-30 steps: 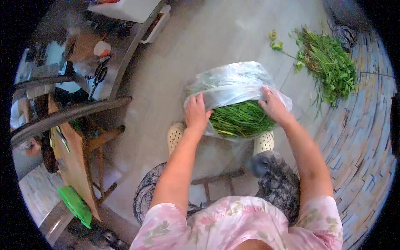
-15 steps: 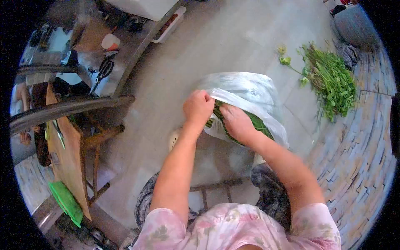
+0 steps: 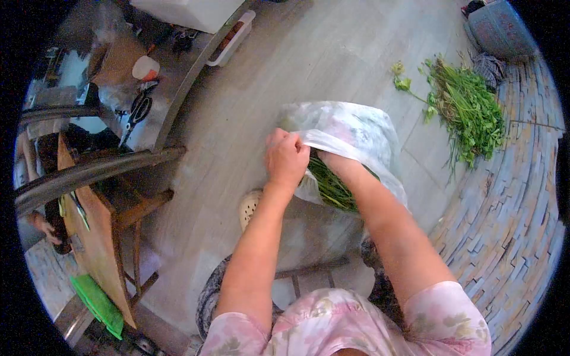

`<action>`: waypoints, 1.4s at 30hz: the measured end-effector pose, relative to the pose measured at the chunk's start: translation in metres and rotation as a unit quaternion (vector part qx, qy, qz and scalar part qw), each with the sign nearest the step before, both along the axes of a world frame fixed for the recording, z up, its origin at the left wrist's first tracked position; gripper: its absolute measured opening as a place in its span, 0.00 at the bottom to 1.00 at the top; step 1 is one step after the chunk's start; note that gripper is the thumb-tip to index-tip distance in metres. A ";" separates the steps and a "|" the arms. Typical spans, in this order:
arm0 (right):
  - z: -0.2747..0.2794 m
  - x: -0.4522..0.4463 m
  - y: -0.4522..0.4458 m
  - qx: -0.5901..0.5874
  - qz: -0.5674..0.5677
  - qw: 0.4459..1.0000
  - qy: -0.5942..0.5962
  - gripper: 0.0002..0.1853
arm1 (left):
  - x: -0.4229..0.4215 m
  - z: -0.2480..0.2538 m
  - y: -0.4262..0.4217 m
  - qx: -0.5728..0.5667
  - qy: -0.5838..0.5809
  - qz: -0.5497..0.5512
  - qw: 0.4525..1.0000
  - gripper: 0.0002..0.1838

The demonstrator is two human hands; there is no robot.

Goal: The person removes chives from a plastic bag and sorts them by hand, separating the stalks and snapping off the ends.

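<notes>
A thin white bag (image 3: 356, 127) is near the middle of the view, with grey floor (image 3: 297, 65) all around it, and long green stalks (image 3: 335, 191) show at its open side, at about 6 o'clock. Take the bag as the middle of the clock. The left hand (image 3: 286, 157) is between 8 and 9 o'clock, and its fingers are closed in a pinch on the edge of the bag. The right hand (image 3: 333, 164) is in the mouth of the bag, on top of the stalks. The bag's edge hides its fingers, so I cannot tell if they are wide or narrow, or if they hold anything. A cream shoe (image 3: 249, 207) with little holes is at 8 o'clock, near the left arm. A pile of leafy greens (image 3: 469, 115) lies between 2 and 3 o'clock, well apart from the bag. Farther out at 2 o'clock is a blue-grey tub (image 3: 503, 31). Black scissors (image 3: 139, 110) lie at 9 o'clock, and a long white box (image 3: 237, 41) is at 10. Far off at 8 o'clock is something bright green (image 3: 98, 305).
</notes>
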State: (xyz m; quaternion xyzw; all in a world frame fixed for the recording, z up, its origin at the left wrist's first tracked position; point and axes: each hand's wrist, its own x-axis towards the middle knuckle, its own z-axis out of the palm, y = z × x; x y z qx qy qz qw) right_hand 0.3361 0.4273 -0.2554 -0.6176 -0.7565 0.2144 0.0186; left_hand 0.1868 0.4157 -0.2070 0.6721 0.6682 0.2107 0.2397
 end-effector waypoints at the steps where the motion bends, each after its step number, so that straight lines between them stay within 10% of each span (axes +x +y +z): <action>1: 0.004 -0.002 0.002 -0.037 -0.038 0.999 -0.009 0.16 | -0.004 -0.008 -0.002 0.030 0.019 0.002 0.999 0.12; 5: -0.003 -0.007 -0.001 -0.076 -0.089 0.993 -0.009 0.15 | -0.008 -0.020 -0.013 0.015 0.105 -0.004 0.994 0.33; 8: -0.020 0.005 -0.042 -0.024 -0.050 0.998 0.041 0.19 | -0.016 -0.056 -0.009 -0.180 0.037 -0.046 0.982 0.45; 9: 0.011 0.001 -0.038 -0.171 -0.037 0.984 0.023 0.26 | -0.022 -0.062 -0.008 -0.191 -0.027 -0.068 0.979 0.45; 11: 0.012 0.014 -0.087 -0.030 0.127 0.990 -0.050 0.34 | -0.042 -0.072 -0.003 -0.209 -0.151 -0.111 0.960 0.45; 13: 0.034 0.030 -0.102 -0.034 0.149 0.982 0.110 0.30 | -0.058 -0.071 0.017 -0.323 -0.355 -0.015 0.877 0.45; 16: 0.068 0.067 -0.098 -0.091 0.224 0.946 0.216 0.23 | -0.070 -0.071 0.030 -0.250 -0.351 0.186 0.883 0.39; 19: 0.065 0.110 -0.064 -0.119 0.023 0.987 0.106 0.15 | -0.063 -0.063 0.046 -0.272 -0.348 0.168 0.882 0.38; 21: 0.023 0.147 -0.033 0.069 -0.153 0.972 0.163 0.17 | -0.043 -0.056 0.053 -0.303 -0.349 0.130 0.877 0.38; 30: -0.049 0.192 -0.001 -0.194 -0.410 0.851 0.265 0.36 | -0.041 -0.126 0.062 -0.419 -0.511 0.233 0.713 0.39; 32: -0.083 0.207 -0.014 -0.219 -0.457 0.777 0.373 0.35 | -0.043 -0.120 0.055 -0.442 -0.472 0.253 0.720 0.35; 42: 0.039 0.187 -0.057 -0.298 -0.311 0.812 0.393 0.08 | -0.059 -0.024 0.001 -0.446 -0.376 0.152 0.798 0.17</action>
